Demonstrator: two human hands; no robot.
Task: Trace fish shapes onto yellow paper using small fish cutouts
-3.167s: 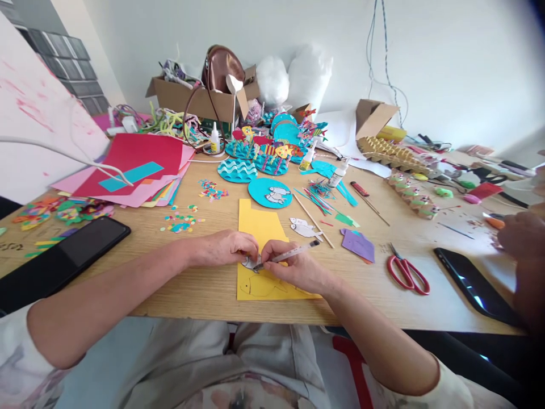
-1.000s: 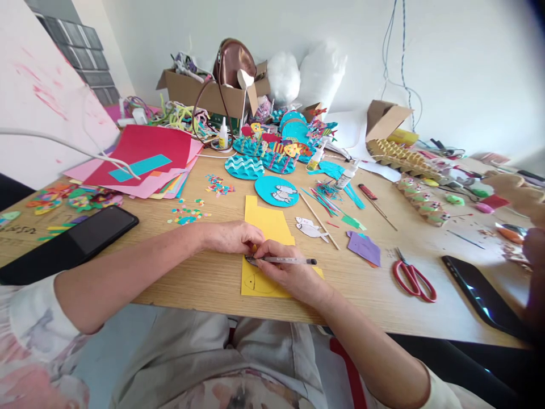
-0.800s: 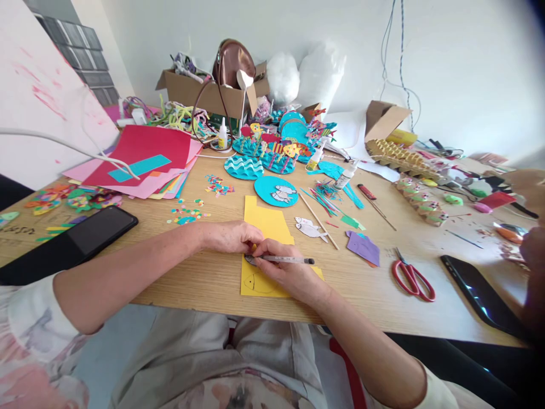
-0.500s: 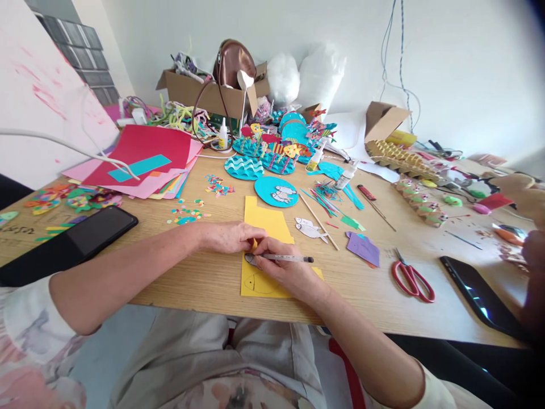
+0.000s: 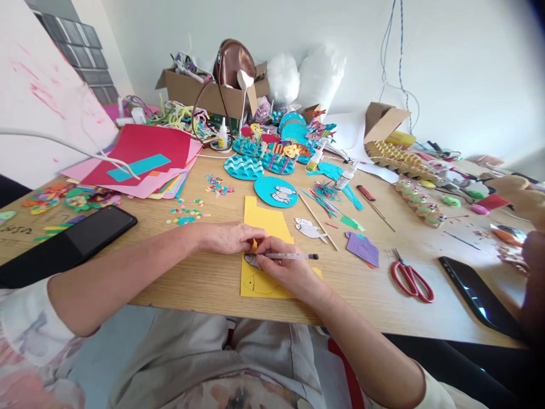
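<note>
A yellow sheet (image 5: 267, 222) lies at the table's front edge, with a fish outline drawn on its lower part. My right hand (image 5: 283, 262) is closed round a pencil (image 5: 298, 257), its tip end at a small grey fish cutout (image 5: 251, 260) on the sheet. My left hand (image 5: 232, 237) rests at the sheet's left edge, its fingertips bent down close to my right fingers; what they press on is hidden. Two white fish cutouts (image 5: 310, 229) lie to the right beside a thin wooden stick (image 5: 319, 221).
Red-handled scissors (image 5: 412, 279) and a phone (image 5: 477, 295) lie to the right, another phone (image 5: 104, 230) to the left. A blue disc (image 5: 264, 196) with fish cutouts sits behind the sheet. A person's hand (image 5: 534, 267) shows at the right edge.
The pencil's back end has shifted slightly right and up in my right hand. My left hand has hardly moved.
</note>
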